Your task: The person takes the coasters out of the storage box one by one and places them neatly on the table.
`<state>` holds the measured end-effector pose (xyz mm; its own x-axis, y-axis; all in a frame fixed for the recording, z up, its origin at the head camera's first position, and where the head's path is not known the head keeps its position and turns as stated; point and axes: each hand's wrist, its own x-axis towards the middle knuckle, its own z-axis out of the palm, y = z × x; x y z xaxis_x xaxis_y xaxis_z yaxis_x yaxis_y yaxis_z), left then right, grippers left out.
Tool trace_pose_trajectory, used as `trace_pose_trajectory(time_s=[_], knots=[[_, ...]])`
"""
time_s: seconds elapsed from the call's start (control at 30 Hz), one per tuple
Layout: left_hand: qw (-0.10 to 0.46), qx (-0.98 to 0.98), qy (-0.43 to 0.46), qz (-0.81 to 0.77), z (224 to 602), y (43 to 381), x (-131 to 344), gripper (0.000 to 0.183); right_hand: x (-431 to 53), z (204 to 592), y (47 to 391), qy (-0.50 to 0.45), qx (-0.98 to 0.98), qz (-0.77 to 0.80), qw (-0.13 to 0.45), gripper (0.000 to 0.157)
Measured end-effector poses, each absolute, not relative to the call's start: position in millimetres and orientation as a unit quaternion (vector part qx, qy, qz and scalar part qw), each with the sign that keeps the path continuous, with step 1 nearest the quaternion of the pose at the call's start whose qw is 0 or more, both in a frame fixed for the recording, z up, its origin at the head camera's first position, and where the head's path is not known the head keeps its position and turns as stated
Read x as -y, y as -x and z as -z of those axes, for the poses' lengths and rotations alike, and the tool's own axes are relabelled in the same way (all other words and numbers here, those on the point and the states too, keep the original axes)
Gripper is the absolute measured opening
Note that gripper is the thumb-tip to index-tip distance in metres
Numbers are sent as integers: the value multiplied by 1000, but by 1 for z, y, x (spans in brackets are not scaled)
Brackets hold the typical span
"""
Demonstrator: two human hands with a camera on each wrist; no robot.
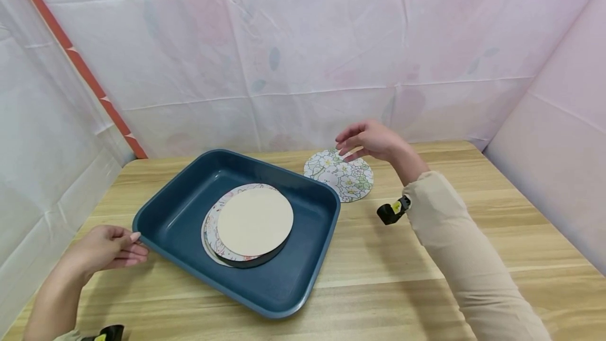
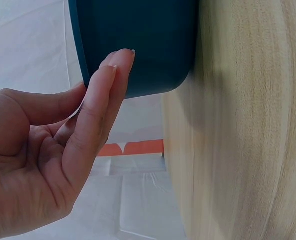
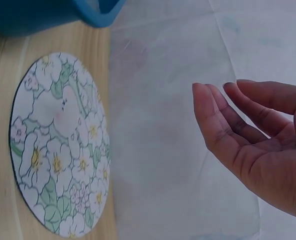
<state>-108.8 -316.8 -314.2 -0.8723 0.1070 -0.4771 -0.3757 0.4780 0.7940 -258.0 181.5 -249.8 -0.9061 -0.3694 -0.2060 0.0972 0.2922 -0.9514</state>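
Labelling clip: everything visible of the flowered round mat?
The round mat looks thin, dark-edged, printed with white flowers, yellow centres, green leaves and a pale cartoon figure; material unclear. It lies flat, print up, on the wooden table, beside but clear of the blue tray. The right hand hovers near, not touching.

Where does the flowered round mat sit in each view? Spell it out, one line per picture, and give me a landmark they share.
Head: just right of centre, by the blue tray's far right edge; the right hand partly covers the flowered round mat.
Left wrist: not in it.
Right wrist: left half, seen as a tall oval.
Shared landmark: the blue tray, left of centre, top centre and top left, respectively.
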Motion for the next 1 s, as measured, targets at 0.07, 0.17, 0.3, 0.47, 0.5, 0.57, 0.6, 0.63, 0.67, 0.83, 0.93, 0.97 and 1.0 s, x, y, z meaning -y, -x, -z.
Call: trace_pose_trajectory(time_s=[0.07,0.17,0.3,0.47,0.5,0.57,0.6,0.63,0.67,0.83,0.93,0.97,1.0], knots=[[239,-826,80,-504,314,109,317,30,-177,248,257,93,-778,589,199,24],[239,-827,80,-503,314,109,316,30,-170,246,255,99,-776,590,201,24],[239,-827,79,-502,314,109,316,30,-161,245,255,99,-777,588,201,23],[240,-825,76,-506,314,109,316,30,-152,245,254,110,-777,584,206,24],[240,-825,76,-506,315,110,316,30,-151,245,254,112,-777,583,207,24],[241,-824,75,-507,315,110,316,30,-147,246,253,114,-778,582,208,24],[241,-824,75,-507,315,111,316,30,-145,245,253,117,-777,582,210,24],[241,-824,77,-508,315,111,316,30,-143,245,252,117,-776,582,210,24],[241,-824,76,-508,315,111,316,30,-141,245,252,118,-775,583,212,24],[240,-826,75,-505,315,111,317,30,-128,244,250,127,-768,587,222,23],[237,-828,74,-503,315,111,317,30,-119,244,249,130,-769,581,231,23],[237,-828,75,-503,315,111,317,30,-116,244,249,130,-771,578,233,23],[237,-828,75,-503,315,111,317,30,-113,245,249,131,-773,575,236,23]])
